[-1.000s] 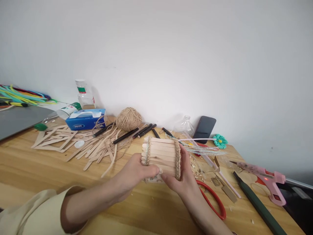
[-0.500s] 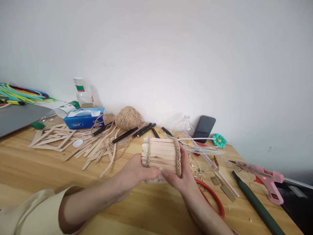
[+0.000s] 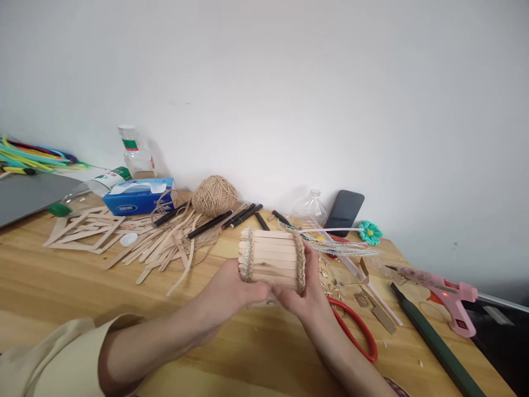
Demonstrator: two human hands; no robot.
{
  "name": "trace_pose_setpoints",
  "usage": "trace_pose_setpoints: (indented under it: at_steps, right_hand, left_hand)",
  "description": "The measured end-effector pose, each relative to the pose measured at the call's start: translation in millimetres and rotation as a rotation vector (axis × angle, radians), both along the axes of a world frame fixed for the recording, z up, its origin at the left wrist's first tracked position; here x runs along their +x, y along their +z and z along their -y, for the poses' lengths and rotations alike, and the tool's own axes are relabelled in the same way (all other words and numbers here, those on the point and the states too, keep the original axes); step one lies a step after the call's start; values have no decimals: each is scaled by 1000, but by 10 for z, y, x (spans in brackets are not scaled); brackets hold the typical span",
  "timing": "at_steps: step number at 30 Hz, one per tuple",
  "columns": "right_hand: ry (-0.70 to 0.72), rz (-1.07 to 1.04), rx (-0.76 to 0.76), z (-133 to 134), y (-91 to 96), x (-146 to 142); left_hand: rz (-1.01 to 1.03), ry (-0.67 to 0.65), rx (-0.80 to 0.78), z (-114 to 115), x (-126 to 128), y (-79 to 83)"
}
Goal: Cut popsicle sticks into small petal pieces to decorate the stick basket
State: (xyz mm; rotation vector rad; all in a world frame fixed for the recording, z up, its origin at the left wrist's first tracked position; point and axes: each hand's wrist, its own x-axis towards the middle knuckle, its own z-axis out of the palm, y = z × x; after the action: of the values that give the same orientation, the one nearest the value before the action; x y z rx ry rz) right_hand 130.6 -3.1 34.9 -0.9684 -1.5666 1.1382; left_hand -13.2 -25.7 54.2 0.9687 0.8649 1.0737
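Note:
Both hands hold a small craft piece of wooden craft sticks [image 3: 273, 255], its sticks lying side by side. Braided twine runs along its right edge, and a glittery trim with twine runs along its left. My left hand [image 3: 235, 284] grips the left side, thumb across the lower front. Around the right side closes my right hand [image 3: 308, 289], its thumb near the left one at the bottom edge. Most fingers are hidden behind the piece. Red-handled scissors [image 3: 359, 325] lie partly under my right forearm.
Loose craft sticks [image 3: 157, 248], a twine ball [image 3: 215, 196], black pens [image 3: 210, 225] and a blue tissue box [image 3: 138, 197] lie at left. To the right are a pink glue gun [image 3: 448, 295], a dark green long tool [image 3: 438, 342], a phone [image 3: 345, 212] and a teal flower [image 3: 370, 232].
The view has shifted slightly, so the table things sit a little higher and further left. Both hands keep the same hold on the craft-stick piece.

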Motion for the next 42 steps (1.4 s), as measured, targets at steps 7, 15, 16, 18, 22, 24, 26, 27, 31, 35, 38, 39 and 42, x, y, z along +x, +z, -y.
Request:
trace_pose_setpoints:
  at_steps: [7, 15, 16, 18, 22, 24, 26, 27, 31, 35, 38, 39, 42]
  right_hand:
    - [73, -101, -138, 25, 34, 78]
    - [52, -122, -86, -57, -85, 49]
    - [52, -120, -82, -58, -86, 48]
    - [45, -119, -72, -56, -82, 47]
    - [50, -147, -72, -52, -63, 43]
    - [65, -153, -85, -50, -55, 44]
    - [73, -159, -91, -48, -51, 48]
    - [74, -163, -90, -48, -50, 51]
    - [89, -162, -72, -50, -50, 56]
    - [96, -163, -80, -61, -38, 59]
    - [121, -177, -114, -68, -22, 72]
    - [129, -183, -122, -69, -17, 76]
    - [124, -191, -129, -71, -6, 78]
  left_hand:
    - [88, -46, -77, 6, -53, -7]
    - [50, 93, -133, -23, -5, 9]
    - [57, 89, -137, -24, -3, 6]
    - [73, 73, -136, -24, 0, 1]
    - [80, 57, -123, -23, 5, 6]
    - [82, 51, -112, -21, 7, 10]
    - [88, 42, -101, -20, 8, 8]
    - [92, 37, -94, -21, 8, 3]
    - [104, 27, -62, -30, 0, -34]
    - [115, 26, -47, -20, -15, -47]
    - [122, 12, -66, 0, -20, -21]
    - [124, 2, -69, 5, -19, -9]
    - [125, -36, -61, 6, -10, 23]
